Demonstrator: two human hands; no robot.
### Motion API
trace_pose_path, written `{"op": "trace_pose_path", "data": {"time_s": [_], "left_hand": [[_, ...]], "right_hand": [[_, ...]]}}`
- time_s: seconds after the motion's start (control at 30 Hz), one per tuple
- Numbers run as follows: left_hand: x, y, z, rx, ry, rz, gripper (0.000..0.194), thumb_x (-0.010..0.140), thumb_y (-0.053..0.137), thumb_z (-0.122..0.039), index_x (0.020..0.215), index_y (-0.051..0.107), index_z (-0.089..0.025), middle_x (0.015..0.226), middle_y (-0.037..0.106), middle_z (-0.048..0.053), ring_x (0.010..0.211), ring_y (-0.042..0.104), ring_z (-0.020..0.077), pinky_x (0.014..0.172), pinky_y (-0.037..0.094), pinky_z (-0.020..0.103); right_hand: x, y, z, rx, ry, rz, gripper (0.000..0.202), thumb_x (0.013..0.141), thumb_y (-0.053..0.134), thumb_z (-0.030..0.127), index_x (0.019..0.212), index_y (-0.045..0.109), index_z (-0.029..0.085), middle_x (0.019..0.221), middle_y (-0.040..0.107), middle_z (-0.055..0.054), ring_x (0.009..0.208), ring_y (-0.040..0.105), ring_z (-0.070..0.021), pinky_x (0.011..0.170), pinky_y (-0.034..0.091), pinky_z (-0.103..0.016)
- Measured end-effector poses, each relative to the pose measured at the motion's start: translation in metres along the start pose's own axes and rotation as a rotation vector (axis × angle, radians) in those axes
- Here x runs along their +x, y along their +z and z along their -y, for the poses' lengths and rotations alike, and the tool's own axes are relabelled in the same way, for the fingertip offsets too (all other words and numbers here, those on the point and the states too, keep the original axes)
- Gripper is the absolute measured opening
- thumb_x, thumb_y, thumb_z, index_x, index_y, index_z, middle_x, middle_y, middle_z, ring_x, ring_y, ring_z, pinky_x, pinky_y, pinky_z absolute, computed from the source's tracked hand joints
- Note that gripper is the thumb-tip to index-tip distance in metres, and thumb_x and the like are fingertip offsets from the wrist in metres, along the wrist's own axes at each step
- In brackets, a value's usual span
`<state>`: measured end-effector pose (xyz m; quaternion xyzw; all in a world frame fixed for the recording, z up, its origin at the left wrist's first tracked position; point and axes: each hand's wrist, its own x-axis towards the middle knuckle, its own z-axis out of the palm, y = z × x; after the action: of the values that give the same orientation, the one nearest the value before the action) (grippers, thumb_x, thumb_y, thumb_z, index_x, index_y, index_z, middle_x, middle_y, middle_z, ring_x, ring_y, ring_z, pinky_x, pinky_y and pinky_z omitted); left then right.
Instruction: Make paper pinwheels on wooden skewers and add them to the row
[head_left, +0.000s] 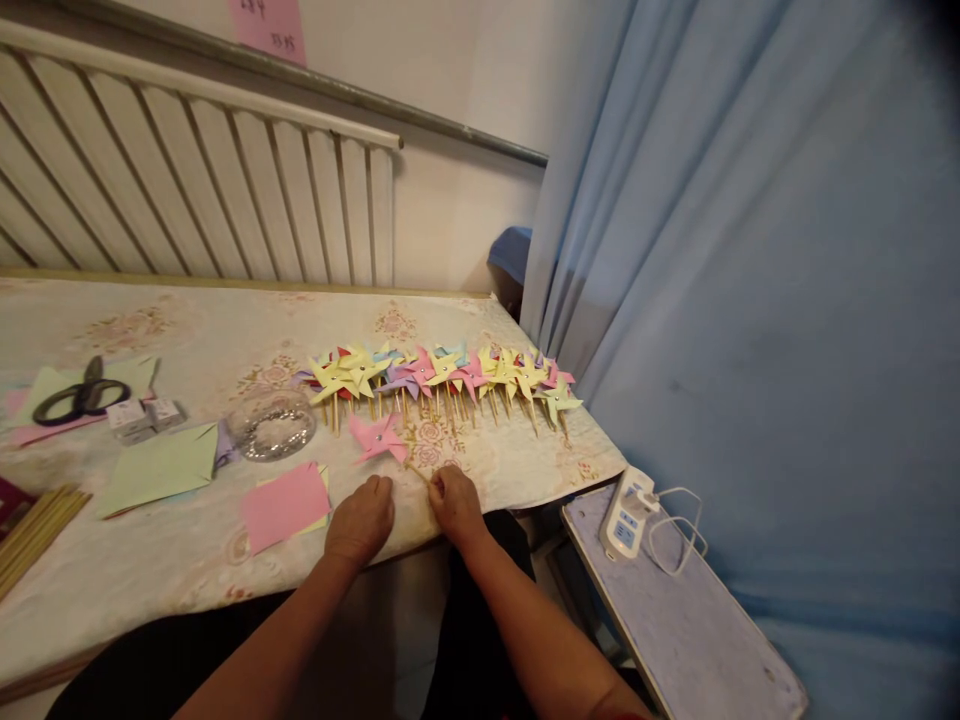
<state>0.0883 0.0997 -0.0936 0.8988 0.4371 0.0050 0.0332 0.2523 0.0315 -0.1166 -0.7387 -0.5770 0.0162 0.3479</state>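
Note:
A pink paper pinwheel (379, 438) on a thin wooden stick is in my right hand (454, 500), whose fingers are closed round the lower end of the stick. My left hand (363, 516) is curled into a fist over the table's front edge, apart from the pinwheel; whether anything is inside it is hidden. Behind the pink one lies a long row of finished pinwheels (444, 370) in yellow, pink, purple, blue and red. Left of my left hand are pink paper squares (289, 505) and a clear round dish (274, 428) of small shiny metal pins.
Black scissors (82, 398), small boxes (144, 418) and green paper squares (161, 468) lie to the left. Wooden sticks (37, 535) are bundled at the far left. A power strip (628, 513) with a white cable rests on a low bench (697, 620). A blue curtain (750, 300) hangs at the right.

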Motion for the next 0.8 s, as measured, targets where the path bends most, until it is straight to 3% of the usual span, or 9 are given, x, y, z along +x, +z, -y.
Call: {"op": "trace_pose_path", "data": {"time_s": [0.17,0.33,0.6,0.8], "left_hand": [[0.000,0.001,0.000,0.020,0.011,-0.012,0.027,0.097,0.029,-0.021,0.102,0.055,-0.014,0.102,0.060,0.012,0.093,0.062,0.0237,0.076,0.045,0.036],[0.001,0.004,0.002,0.022,0.014,-0.012,0.026,0.097,0.030,-0.021,0.101,0.054,-0.015,0.101,0.060,0.012,0.091,0.062,0.0226,0.075,0.045,0.035],[0.002,0.005,0.002,0.017,0.017,-0.011,0.027,0.097,0.029,-0.022,0.100,0.055,-0.015,0.101,0.060,0.012,0.091,0.062,0.0235,0.074,0.044,0.036],[0.002,0.008,0.004,0.038,0.026,-0.037,0.026,0.097,0.029,-0.022,0.099,0.054,-0.015,0.099,0.059,0.011,0.089,0.062,0.0235,0.072,0.043,0.035]], "right_hand": [[0.014,-0.007,-0.022,0.103,0.119,-0.222,0.012,0.079,0.053,0.011,0.072,0.055,0.020,0.071,0.058,0.000,0.068,0.053,-0.0156,0.066,0.039,-0.026],[0.034,-0.021,-0.055,0.058,0.288,-0.389,0.013,0.078,0.051,0.014,0.068,0.056,0.020,0.067,0.059,0.000,0.065,0.053,-0.0162,0.066,0.038,-0.027],[0.051,-0.043,-0.115,-0.022,0.475,-0.528,0.016,0.080,0.047,0.018,0.068,0.058,0.020,0.067,0.061,-0.005,0.064,0.052,-0.0193,0.066,0.035,-0.030],[0.066,-0.041,-0.138,-0.059,0.557,-0.575,0.017,0.078,0.046,0.016,0.071,0.061,0.018,0.071,0.066,-0.009,0.068,0.055,-0.0216,0.068,0.036,-0.031]]}}
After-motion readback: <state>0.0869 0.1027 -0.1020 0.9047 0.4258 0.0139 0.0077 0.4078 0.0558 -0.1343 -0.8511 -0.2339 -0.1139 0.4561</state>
